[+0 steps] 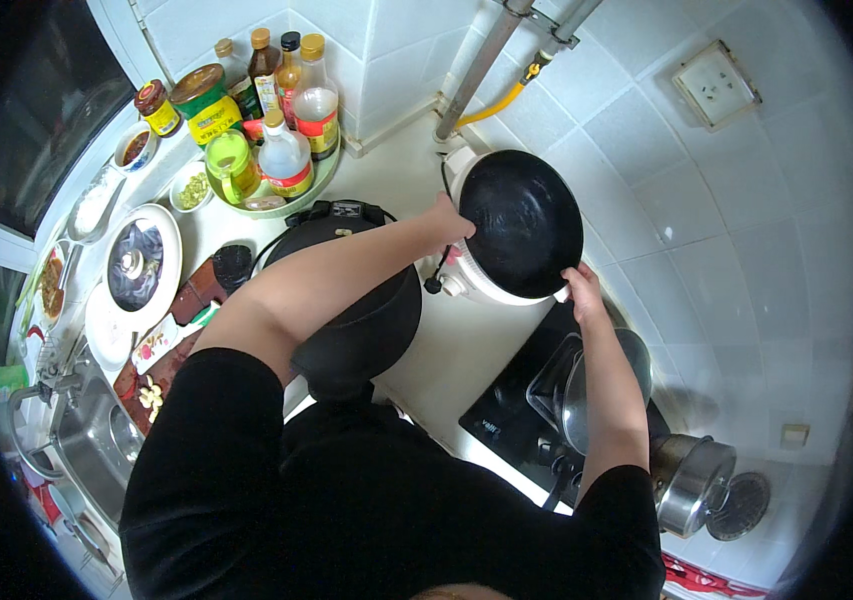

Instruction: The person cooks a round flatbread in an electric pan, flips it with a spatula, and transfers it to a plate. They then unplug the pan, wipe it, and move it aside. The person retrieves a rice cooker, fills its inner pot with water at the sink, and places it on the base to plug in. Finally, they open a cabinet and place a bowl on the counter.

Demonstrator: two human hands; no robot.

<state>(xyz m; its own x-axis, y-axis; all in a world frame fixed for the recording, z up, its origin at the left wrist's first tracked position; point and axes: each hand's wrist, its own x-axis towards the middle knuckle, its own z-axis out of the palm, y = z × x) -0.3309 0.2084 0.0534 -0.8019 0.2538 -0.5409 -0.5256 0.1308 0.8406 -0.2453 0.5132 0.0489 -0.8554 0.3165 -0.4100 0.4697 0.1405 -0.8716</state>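
My left hand (453,225) grips the left side of a white electric cooking pot (497,283) with a black round inner pan (522,223). On the pot's lower right, my right hand (583,289) holds the edge by a small white handle. The pan's dark inside faces the camera and shows no food. A black power cord and plug (432,285) hang by the pot's left side. Below my left forearm stands a large black appliance (366,330), partly hidden by the arm.
A tray (327,176) of sauce bottles stands at the upper left. A black gas stove (497,409) with a glass lid lies under my right arm. A cleaver (163,341) rests by peeled garlic cloves (150,396). A metal pipe (482,71) rises behind the pot.
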